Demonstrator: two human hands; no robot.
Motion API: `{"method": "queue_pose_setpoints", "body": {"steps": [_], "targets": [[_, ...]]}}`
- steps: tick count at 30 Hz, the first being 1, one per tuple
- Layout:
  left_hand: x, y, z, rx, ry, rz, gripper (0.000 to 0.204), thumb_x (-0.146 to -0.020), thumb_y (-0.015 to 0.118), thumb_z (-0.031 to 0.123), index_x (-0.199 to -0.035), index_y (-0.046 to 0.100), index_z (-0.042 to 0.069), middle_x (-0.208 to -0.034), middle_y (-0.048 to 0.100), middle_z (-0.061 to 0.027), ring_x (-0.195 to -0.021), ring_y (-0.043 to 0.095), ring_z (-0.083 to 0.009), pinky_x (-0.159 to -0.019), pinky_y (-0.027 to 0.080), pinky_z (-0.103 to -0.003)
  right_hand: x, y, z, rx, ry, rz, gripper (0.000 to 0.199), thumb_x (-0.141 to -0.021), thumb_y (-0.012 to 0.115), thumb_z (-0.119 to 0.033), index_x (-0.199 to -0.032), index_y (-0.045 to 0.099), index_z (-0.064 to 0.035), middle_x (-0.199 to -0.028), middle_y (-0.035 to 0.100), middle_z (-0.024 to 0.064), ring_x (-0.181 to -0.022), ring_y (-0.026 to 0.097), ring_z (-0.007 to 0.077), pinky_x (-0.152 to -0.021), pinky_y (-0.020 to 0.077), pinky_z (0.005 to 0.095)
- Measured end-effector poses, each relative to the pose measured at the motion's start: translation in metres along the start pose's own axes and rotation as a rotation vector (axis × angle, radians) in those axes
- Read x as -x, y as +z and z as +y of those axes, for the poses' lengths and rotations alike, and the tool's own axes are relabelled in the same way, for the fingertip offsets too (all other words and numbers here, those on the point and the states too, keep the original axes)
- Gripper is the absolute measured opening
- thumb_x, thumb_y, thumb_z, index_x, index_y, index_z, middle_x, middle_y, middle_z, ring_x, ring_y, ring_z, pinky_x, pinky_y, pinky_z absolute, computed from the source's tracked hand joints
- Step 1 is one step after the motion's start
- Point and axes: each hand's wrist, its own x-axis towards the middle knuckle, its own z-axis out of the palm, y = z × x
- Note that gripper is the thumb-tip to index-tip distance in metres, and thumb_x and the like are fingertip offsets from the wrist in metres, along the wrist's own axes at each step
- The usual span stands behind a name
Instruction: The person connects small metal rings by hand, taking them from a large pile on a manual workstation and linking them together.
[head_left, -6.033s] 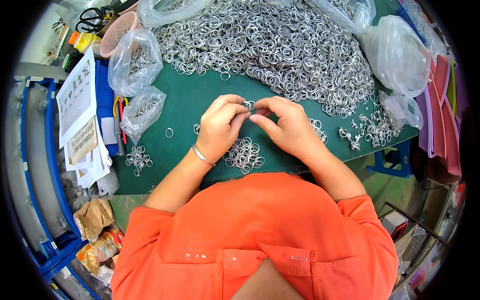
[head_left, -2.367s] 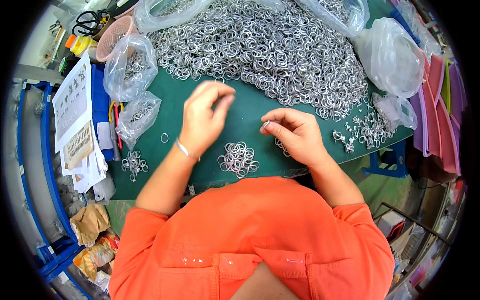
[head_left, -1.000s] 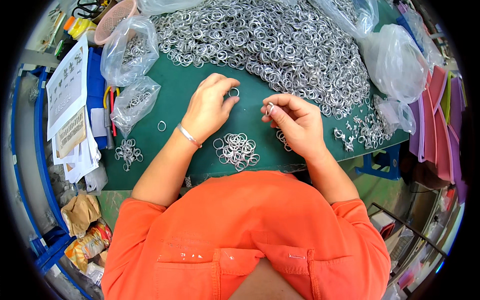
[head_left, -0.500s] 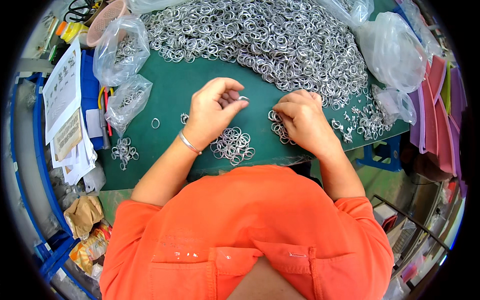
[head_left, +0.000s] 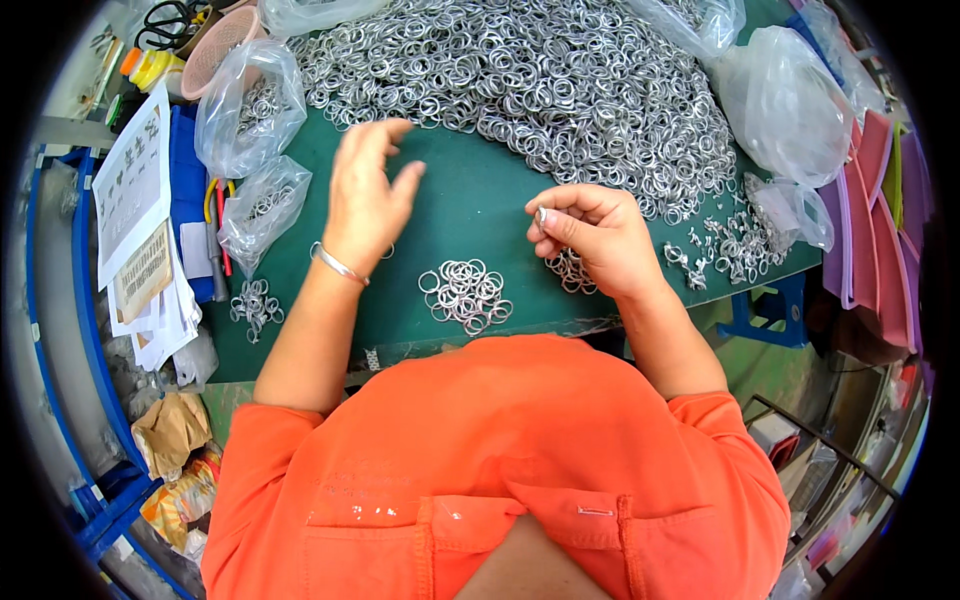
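Observation:
My left hand [head_left: 372, 190] is open, thumb and fingers apart, over the green table near the front edge of a large heap of silver metal rings [head_left: 540, 80]. I see nothing in it. A part of a ring [head_left: 389, 251] peeks out beside its wrist. My right hand [head_left: 598, 238] is closed in a pinch on a small metal ring [head_left: 542, 215], mostly hidden by thumb and fingers. Under that hand lies a small cluster of rings [head_left: 572, 273], partly covered. Between my forearms is another small pile of rings [head_left: 467, 296].
Small metal pieces [head_left: 735, 245] lie scattered at the right. Clear plastic bags [head_left: 785, 105] stand at the back right, and others [head_left: 250, 110] at the left. A few rings [head_left: 256, 308] sit near the left edge, beside papers [head_left: 135, 190] and a blue stool [head_left: 768, 315] stands below right.
My left hand has moved away from me and left, its fingers spread, and the ring it pinched is out of sight. My right hand has turned and lifted slightly, showing a ring in its pinch.

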Motion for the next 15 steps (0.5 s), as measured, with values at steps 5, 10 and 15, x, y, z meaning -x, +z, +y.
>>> {"method": "queue_pose_setpoints", "body": {"steps": [5, 10, 15], "targets": [[-0.018, 0.007, -0.037, -0.334, 0.007, 0.099, 0.054, -0.072, 0.076, 0.006, -0.122, 0.055, 0.004, -0.116, 0.055, -0.0172, -0.109, 0.051, -0.0397, -0.094, 0.044, -0.045, 0.003, -0.003, -0.004, 0.146, -0.02, 0.047, 0.011, -0.091, 0.064, -0.004, -0.099, 0.067, 0.0027, -0.086, 0.07, 0.009, -0.073, 0.066, 0.0125, -0.066, 0.0546, 0.0257], [-0.013, 0.012, -0.036, -0.328, 0.051, 0.057, 0.053, -0.071, 0.074, 0.002, -0.121, 0.054, 0.004, -0.115, 0.057, -0.0169, -0.107, 0.053, -0.0378, -0.094, 0.042, -0.044, 0.004, -0.014, -0.007, 1.11, -0.421, 0.093, 0.005, -0.082, 0.065, -0.002, -0.086, 0.067, -0.0042, -0.084, 0.067, 0.0065, -0.082, 0.063, 0.0228, -0.077, 0.046, 0.0367], [-0.002, 0.004, -0.038, -0.111, 0.141, -0.058, 0.035, -0.077, 0.07, -0.001, -0.11, 0.06, 0.005, -0.112, 0.059, -0.0132, -0.094, 0.059, -0.0317, -0.085, 0.047, -0.039, 0.006, -0.021, -0.003, 1.413, -0.406, 0.008, 0.009, -0.078, 0.066, -0.003, -0.086, 0.069, -0.0054, -0.086, 0.065, 0.0049, -0.091, 0.058, 0.0252, -0.086, 0.0375, 0.0384]]}}
